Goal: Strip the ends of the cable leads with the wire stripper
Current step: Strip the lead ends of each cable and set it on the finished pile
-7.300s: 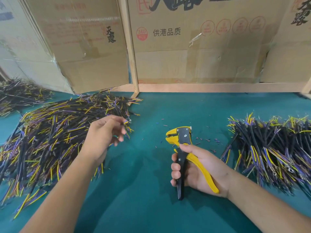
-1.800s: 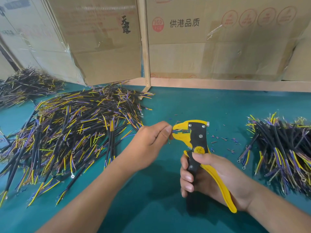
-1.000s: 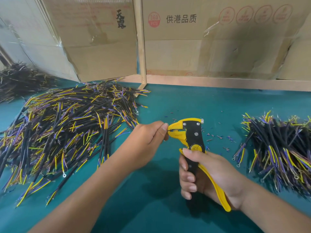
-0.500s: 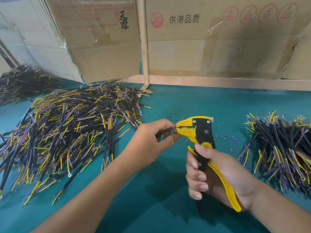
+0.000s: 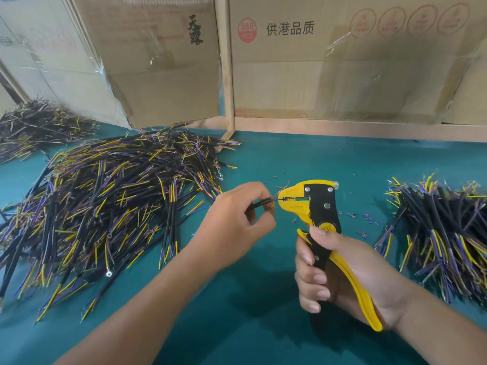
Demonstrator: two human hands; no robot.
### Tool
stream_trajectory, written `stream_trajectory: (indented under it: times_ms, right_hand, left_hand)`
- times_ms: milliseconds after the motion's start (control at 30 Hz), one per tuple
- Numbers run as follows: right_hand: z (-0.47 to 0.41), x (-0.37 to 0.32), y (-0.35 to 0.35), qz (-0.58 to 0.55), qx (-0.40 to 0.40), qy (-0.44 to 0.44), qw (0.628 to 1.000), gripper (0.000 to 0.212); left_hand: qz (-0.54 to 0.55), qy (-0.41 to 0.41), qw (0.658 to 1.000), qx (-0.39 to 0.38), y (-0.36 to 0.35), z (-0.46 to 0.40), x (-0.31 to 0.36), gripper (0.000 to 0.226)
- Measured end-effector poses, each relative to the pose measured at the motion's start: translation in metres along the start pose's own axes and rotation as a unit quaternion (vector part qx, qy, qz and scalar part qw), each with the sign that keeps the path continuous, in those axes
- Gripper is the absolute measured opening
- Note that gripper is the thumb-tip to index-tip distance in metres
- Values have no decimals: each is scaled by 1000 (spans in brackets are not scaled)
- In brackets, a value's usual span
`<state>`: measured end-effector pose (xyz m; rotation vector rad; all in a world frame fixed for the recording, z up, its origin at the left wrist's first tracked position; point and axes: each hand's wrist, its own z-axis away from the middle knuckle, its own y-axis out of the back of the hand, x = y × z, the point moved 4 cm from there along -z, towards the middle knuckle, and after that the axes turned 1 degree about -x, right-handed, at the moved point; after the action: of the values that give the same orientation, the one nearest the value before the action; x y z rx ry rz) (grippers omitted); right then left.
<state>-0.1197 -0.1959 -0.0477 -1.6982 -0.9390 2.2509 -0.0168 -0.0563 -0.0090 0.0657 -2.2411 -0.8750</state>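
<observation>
My right hand (image 5: 340, 275) grips the handles of a yellow and black wire stripper (image 5: 320, 206), held upright with its jaws pointing left. My left hand (image 5: 232, 225) pinches a short black cable (image 5: 259, 204) between thumb and fingers. Thin leads at the cable's end reach to the mouth of the stripper's jaws. Most of the cable is hidden inside my left hand.
A large pile of black cables with yellow and purple leads (image 5: 105, 201) lies at the left on the green table (image 5: 263, 325). A smaller pile (image 5: 442, 233) lies at the right, another (image 5: 34, 125) at far left. Insulation scraps (image 5: 365, 219) dot the mat. Cardboard boxes (image 5: 342, 61) stand behind.
My left hand has pulled slightly left and away from the jaws, so the cable's leads now show between hand and stripper. The stripper stays upright in my right hand.
</observation>
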Motion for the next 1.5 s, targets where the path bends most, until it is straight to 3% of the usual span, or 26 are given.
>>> stream_trajectory:
  times_ms: [200, 300, 433, 567, 833, 1267, 1400, 1500]
  right_hand:
    - [2, -5, 1, 19, 33, 9, 999, 42]
    - [3, -6, -1, 36, 38, 6, 999, 44]
    - [6, -5, -3, 67, 42, 1, 997, 49]
    - [8, -5, -1, 89, 86, -1, 992, 53]
    - [8, -7, -3, 95, 102, 6, 990, 54]
    - [14, -12, -4, 134, 119, -16, 984, 49]
    - [19, -12, -7, 130, 141, -30, 981, 44]
    - [22, -14, -10, 123, 146, -29, 981, 42]
  left_hand:
    - [49, 7, 998, -28, 2, 1, 0, 13]
    - [9, -7, 999, -42, 4, 1, -2, 5]
    - [-29, -62, 996, -64, 9, -1, 1, 25]
    - [-38, -77, 991, -104, 10, -1, -1, 27]
    - [-68, -109, 986, -106, 14, 0, -3, 29]
    - [8, -56, 981, -187, 25, -1, -13, 23]
    - [-12, -53, 980, -193, 20, -2, -17, 41]
    - [-18, -58, 981, -184, 24, -2, -15, 36]
